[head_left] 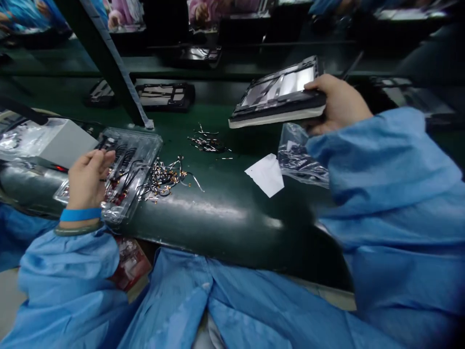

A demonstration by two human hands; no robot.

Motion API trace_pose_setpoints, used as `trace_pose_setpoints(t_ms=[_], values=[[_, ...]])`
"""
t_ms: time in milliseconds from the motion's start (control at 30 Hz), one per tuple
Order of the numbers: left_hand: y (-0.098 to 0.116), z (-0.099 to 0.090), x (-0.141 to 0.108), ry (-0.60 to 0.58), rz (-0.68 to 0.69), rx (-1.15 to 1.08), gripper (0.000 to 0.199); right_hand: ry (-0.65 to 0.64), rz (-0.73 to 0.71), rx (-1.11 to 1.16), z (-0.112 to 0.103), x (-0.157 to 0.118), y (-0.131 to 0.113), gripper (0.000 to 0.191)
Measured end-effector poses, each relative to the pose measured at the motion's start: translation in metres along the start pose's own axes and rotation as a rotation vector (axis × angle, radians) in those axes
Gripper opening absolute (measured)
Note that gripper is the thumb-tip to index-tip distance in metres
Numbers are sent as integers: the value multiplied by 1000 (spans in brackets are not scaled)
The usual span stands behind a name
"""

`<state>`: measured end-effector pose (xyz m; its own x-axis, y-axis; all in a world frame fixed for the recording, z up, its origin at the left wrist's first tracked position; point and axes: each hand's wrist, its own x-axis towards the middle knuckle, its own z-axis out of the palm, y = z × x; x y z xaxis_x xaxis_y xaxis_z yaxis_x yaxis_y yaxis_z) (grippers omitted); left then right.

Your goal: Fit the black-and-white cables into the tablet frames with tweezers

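My right hand (339, 104) grips the right end of a black frame-like fixture (279, 94) with silvery flat panels inside and a pale lower edge. The fixture is lifted and tilted above the bench. My left hand (89, 174), wearing a blue wristband, is over a clear plastic tray (150, 145) holding black cables and small red parts. Its fingers are pinched together; whatever may be between them is hidden. Beside the tray lies a tangled pile of short cables (163, 177) with metal ends. A smaller pile of thin parts (207, 143) lies farther back.
A white paper piece (267, 175) and a clear bag of dark parts (300, 157) lie below the raised fixture. A white box (67, 140) stands at left. More fixtures (165, 97) rest behind a slanted green post (109, 58). Other people's hands show across the bench.
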<state>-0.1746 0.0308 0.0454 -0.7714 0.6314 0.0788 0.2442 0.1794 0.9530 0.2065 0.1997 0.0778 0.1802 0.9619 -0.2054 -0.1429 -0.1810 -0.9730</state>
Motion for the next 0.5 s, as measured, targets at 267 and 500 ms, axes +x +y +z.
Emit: trace_pose_setpoints(t_ms=[267, 500], values=[[27, 48, -84, -409, -287, -422, 32, 73, 51, 319, -15, -112, 64, 8], [9, 90, -145, -430, -298, -514, 45, -309, 15, 58, -24, -176, 113, 37]])
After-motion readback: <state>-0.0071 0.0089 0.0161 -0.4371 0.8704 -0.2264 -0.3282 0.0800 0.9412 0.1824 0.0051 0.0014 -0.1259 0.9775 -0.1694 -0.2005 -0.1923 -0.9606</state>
